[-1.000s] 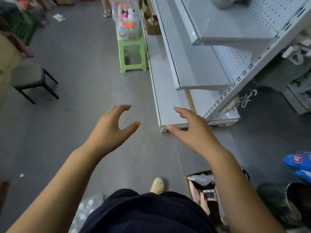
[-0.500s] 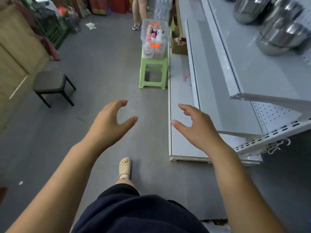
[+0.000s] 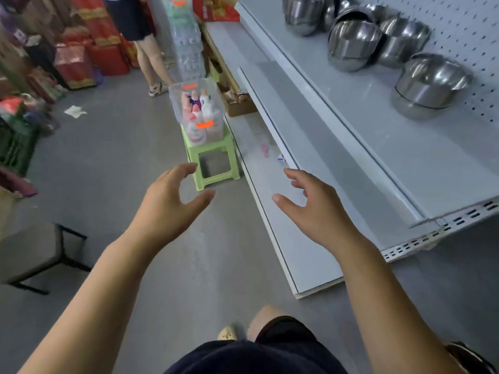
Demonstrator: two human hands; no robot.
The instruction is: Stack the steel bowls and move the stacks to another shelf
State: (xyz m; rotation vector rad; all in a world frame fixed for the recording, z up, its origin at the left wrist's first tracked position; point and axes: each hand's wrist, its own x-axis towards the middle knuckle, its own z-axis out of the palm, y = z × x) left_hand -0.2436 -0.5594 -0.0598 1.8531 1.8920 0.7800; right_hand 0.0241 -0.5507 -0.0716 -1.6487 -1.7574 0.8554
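Note:
Several steel bowls lie upside down on the upper grey shelf (image 3: 399, 147) at the top right: a near stack (image 3: 429, 85), a middle one (image 3: 351, 45) and others behind (image 3: 302, 12). My left hand (image 3: 167, 206) floats over the floor with fingers loosely spread and holds nothing. My right hand (image 3: 316, 209) hangs over the bottom shelf (image 3: 272, 211), fingers relaxed, empty. Both hands are well below and left of the bowls.
A green stool (image 3: 213, 163) carrying a clear bin of bottles (image 3: 198, 109) stands by the shelf unit. A person (image 3: 143, 39) stands further down the aisle. A dark stool (image 3: 32, 255) sits at the left. Red boxes (image 3: 89, 49) and crates line the left side.
My view has swung up and toward the shelving, bringing more bowls into sight. Both hands kept their spread pose and hold nothing, as before.

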